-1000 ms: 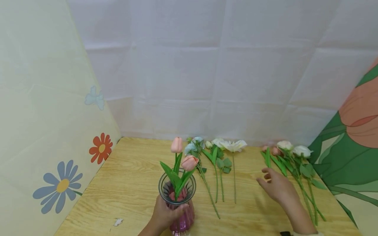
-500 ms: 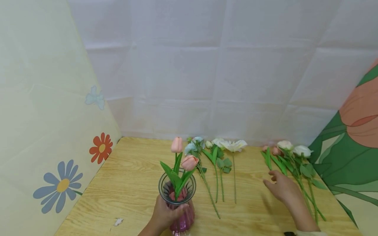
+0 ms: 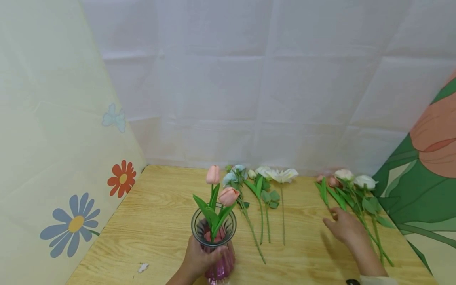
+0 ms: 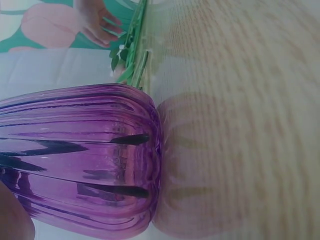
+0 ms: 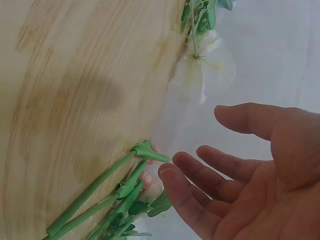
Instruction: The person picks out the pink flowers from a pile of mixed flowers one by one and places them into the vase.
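Observation:
My left hand (image 3: 197, 262) grips the purple ribbed glass vase (image 3: 216, 249) (image 4: 85, 160) at the table's front edge. Two pink tulips (image 3: 228, 196) with green leaves stand in it. My right hand (image 3: 344, 228) (image 5: 240, 165) hovers open, fingers spread, just over the wooden table (image 3: 153, 225), beside the stems of a bunch of pink and white flowers (image 3: 350, 190) (image 5: 115, 195) lying at the right. It holds nothing.
A second group of blue and white flowers (image 3: 261, 186) lies flat in the table's middle. A white cloth backdrop (image 3: 249, 87) hangs behind, with flower-printed panels (image 3: 53, 150) at left and right. A small white scrap (image 3: 142, 268) lies near the front left.
My right hand has slid right and slightly nearer, closing on the stems of the right-hand bunch. The left hand and vase have stayed still.

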`<state>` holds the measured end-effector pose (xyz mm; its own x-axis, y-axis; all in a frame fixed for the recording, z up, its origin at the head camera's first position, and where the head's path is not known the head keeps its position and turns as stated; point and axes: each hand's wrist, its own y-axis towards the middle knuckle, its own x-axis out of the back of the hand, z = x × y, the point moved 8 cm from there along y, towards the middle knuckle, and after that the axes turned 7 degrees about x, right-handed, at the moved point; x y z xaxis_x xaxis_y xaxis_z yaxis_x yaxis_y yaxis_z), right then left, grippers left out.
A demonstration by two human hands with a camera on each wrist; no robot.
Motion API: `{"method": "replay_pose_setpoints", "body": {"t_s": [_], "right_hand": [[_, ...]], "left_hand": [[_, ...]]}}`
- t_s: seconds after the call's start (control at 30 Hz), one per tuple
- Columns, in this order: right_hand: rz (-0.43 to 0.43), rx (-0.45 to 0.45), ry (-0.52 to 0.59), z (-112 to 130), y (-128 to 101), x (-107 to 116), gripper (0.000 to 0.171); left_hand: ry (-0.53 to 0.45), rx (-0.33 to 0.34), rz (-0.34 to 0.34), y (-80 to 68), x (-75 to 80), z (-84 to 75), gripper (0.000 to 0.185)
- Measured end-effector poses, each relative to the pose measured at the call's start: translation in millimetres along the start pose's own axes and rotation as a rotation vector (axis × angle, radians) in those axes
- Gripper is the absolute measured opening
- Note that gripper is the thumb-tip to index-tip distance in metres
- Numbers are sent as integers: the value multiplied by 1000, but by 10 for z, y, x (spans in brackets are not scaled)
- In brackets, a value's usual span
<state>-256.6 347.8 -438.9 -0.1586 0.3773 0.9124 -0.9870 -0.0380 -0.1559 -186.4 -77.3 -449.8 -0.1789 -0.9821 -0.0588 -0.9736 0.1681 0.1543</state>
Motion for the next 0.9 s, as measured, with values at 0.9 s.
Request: {"method": "replay_pose_setpoints", "body": {"t_s": [0.9], "right_hand": [[34,-34,-9,-259,77,-29,62]], "left_hand": [[47,-51,26,6,-1,-27,72]]}}
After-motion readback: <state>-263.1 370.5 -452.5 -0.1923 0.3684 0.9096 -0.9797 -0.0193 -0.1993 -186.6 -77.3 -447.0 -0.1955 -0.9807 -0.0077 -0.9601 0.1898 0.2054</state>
